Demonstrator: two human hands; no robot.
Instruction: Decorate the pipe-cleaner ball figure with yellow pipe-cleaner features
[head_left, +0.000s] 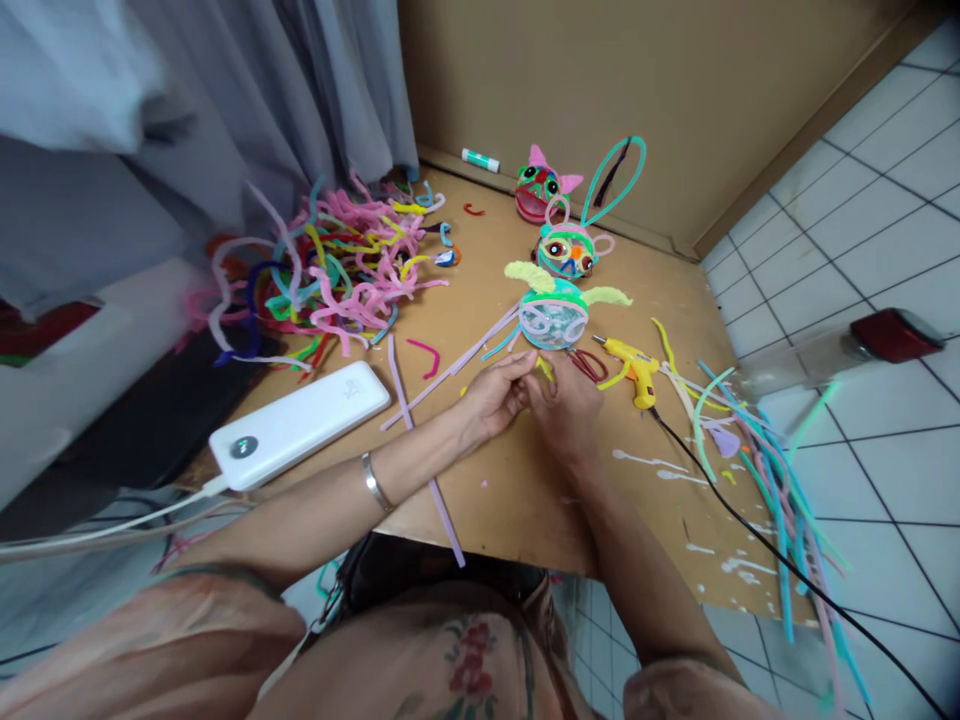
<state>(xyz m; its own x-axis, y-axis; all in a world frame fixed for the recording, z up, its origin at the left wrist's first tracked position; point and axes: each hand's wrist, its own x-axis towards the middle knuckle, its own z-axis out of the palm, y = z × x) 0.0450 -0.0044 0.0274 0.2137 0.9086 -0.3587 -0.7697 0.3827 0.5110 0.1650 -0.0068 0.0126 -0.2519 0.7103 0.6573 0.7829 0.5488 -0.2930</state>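
Note:
My left hand (499, 398) and my right hand (564, 405) meet near the middle of the table, fingers pinched together on a short yellow pipe cleaner (544, 369). Just beyond them stands a clear round ball (553, 325) trimmed with green and lilac pipe cleaners and two pale yellow ear shapes. Red-handled scissors (589, 366) lie beside my right hand, partly hidden by it. A yellow hot glue gun (636, 370) rests further right. Lilac pipe cleaners (457, 368) stretch across the table left of the ball.
A tangled heap of coloured pipe cleaners (337, 270) covers the back left. In front of it lies a white power bank (300, 425) with a cable. Two decorated heads (568, 255) and a glue stick (480, 160) are at the back. More pipe cleaners (795, 500) overhang the right edge, crossed by a black cord (750, 522).

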